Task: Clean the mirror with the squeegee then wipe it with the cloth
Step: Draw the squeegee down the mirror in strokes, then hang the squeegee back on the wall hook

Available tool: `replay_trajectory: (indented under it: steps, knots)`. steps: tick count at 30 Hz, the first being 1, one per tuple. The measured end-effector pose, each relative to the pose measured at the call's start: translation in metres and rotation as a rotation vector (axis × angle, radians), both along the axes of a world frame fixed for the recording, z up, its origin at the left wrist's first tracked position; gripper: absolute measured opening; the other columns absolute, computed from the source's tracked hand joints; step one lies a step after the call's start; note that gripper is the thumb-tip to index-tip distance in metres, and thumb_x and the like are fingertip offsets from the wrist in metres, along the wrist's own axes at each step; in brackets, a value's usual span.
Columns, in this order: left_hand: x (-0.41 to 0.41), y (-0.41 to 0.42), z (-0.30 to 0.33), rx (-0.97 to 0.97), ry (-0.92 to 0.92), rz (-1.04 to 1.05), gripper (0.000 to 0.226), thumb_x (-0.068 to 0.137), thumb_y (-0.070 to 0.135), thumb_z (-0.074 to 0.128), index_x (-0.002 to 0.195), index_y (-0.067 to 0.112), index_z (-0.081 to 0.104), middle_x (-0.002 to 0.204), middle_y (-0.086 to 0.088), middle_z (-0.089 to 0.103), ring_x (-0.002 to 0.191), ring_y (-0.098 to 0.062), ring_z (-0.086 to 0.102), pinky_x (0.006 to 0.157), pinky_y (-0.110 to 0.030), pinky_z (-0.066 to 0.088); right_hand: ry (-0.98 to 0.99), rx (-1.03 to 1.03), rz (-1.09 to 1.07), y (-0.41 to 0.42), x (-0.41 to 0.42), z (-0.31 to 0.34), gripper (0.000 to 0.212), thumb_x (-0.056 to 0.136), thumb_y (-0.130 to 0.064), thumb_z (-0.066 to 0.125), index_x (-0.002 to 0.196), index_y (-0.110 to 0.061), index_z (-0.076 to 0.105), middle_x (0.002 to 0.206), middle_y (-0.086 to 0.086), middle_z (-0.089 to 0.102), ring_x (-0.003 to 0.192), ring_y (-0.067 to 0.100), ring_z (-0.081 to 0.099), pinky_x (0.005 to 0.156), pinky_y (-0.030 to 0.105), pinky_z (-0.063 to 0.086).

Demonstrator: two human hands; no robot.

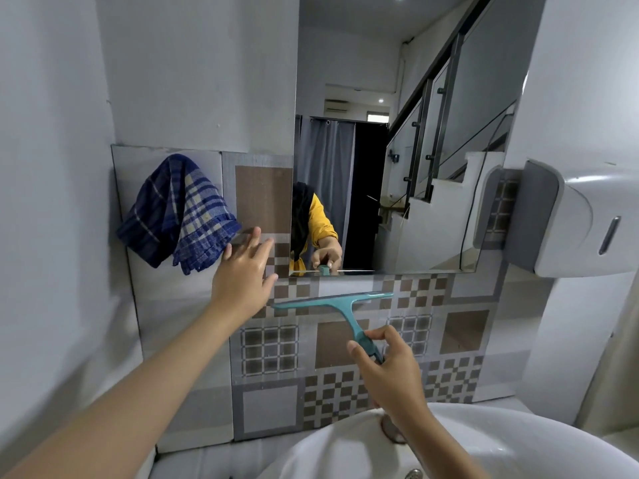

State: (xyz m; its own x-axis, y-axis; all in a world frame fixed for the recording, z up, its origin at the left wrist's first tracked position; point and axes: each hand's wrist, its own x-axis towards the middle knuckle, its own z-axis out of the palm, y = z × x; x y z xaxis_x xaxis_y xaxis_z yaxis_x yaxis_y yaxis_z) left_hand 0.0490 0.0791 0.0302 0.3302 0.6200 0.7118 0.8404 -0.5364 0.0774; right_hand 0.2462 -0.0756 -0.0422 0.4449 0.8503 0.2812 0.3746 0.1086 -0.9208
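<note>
The mirror (397, 140) hangs on the wall above the patterned tiles. My right hand (390, 368) grips the handle of a teal squeegee (340, 305), whose blade is held level against the tiles just below the mirror's bottom edge. A blue checked cloth (179, 212) hangs from a point on the tiled wall, left of the mirror. My left hand (247, 271) is stretched out with fingers spread, its fingertips close to the cloth's lower right corner; whether they touch it is unclear.
A white sink (484, 444) with a metal tap base (392, 432) lies below. A white and grey dispenser (581, 219) juts from the right wall. A plain wall closes in on the left.
</note>
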Motion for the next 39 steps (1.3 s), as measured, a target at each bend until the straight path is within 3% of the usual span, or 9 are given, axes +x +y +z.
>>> replay_trajectory:
  steps: [3,6,10,14,19,22,26,31,39]
  knots:
    - [0.006,-0.033,0.007,-0.125,-0.291,-0.113,0.052,0.086,0.026,0.063,0.133,0.011,0.046,0.124,-0.017,0.061,0.108,-0.030,0.060,0.112,-0.050,0.028,-0.109,-0.126,0.117,-0.012,0.000,0.019,0.019,0.084,-0.029,0.072,0.096,-0.023,0.058,0.090,0.003,0.067,0.043,0.000,0.054,0.042,0.012,0.042]
    - [0.007,-0.065,0.007,-0.325,-0.464,-0.387,0.040,0.083,0.024,0.067,0.122,0.020,0.057,0.116,-0.001,0.067,0.109,-0.013,0.060,0.098,-0.037,0.047,-0.352,-0.225,0.227,-0.024,-0.005,0.044,0.017,0.082,-0.032,0.072,0.094,-0.030,0.059,0.084,-0.005,0.066,0.058,0.005,0.060,0.051,0.015,0.050]
    - [-0.006,-0.089,0.000,-0.689,-0.393,-0.621,0.025,0.082,0.023,0.069,0.107,0.025,0.064,0.101,0.009,0.070,0.097,-0.005,0.064,0.091,-0.035,0.053,-0.567,-0.320,0.435,-0.029,-0.012,0.080,0.022,0.081,-0.029,0.073,0.101,-0.025,0.064,0.087,-0.004,0.069,0.059,0.004,0.063,0.058,0.020,0.056]
    - [-0.023,-0.100,-0.007,-0.844,-0.250,-0.658,0.016,0.081,0.014,0.071,0.096,0.017,0.069,0.092,0.004,0.072,0.088,-0.007,0.068,0.085,-0.031,0.055,-0.637,-0.361,0.588,-0.018,-0.011,0.101,0.030,0.072,-0.033,0.080,0.099,-0.027,0.065,0.090,0.003,0.073,0.062,0.011,0.067,0.066,0.042,0.061]
    - [-0.040,-0.099,-0.017,-0.862,-0.311,-0.673,0.015,0.076,0.006,0.073,0.084,0.017,0.068,0.091,-0.006,0.071,0.086,-0.019,0.069,0.085,-0.040,0.056,-0.707,-0.427,0.729,-0.002,-0.022,0.123,0.034,0.073,-0.024,0.081,0.103,-0.026,0.064,0.079,0.004,0.074,0.048,0.007,0.060,0.047,0.025,0.052]
    - [-0.047,-0.096,-0.025,-0.860,-0.377,-0.661,0.021,0.073,0.005,0.075,0.075,0.025,0.067,0.090,-0.006,0.070,0.086,-0.022,0.068,0.084,-0.044,0.056,-0.596,-0.329,0.671,0.011,-0.017,0.137,0.038,0.071,-0.019,0.083,0.106,-0.022,0.066,0.076,0.012,0.074,0.044,0.011,0.053,0.040,0.020,0.047]
    - [-0.055,-0.092,-0.046,-0.800,-0.576,-0.635,0.022,0.073,0.007,0.076,0.075,0.028,0.068,0.089,-0.003,0.067,0.082,-0.020,0.065,0.082,-0.040,0.056,-0.130,-0.130,0.554,0.033,-0.016,0.136,0.044,0.072,-0.007,0.080,0.112,-0.017,0.064,0.086,0.012,0.075,0.066,0.016,0.066,0.063,0.033,0.059]
    - [-0.059,-0.086,-0.072,-0.697,-0.767,-0.556,0.021,0.075,0.009,0.075,0.086,0.025,0.068,0.090,-0.001,0.065,0.073,-0.025,0.066,0.070,-0.034,0.058,0.089,0.022,0.554,0.067,-0.055,0.105,0.040,0.076,0.002,0.075,0.110,-0.016,0.063,0.090,0.008,0.075,0.080,0.018,0.070,0.071,0.033,0.057]
    - [-0.071,-0.068,-0.091,-0.577,-0.975,-0.427,0.024,0.078,0.009,0.072,0.099,0.019,0.064,0.092,-0.007,0.064,0.073,-0.028,0.066,0.060,-0.031,0.059,-0.066,0.158,0.440,0.128,-0.108,0.083,0.032,0.074,-0.004,0.080,0.099,-0.018,0.065,0.081,0.001,0.072,0.072,0.013,0.069,0.067,0.024,0.058]
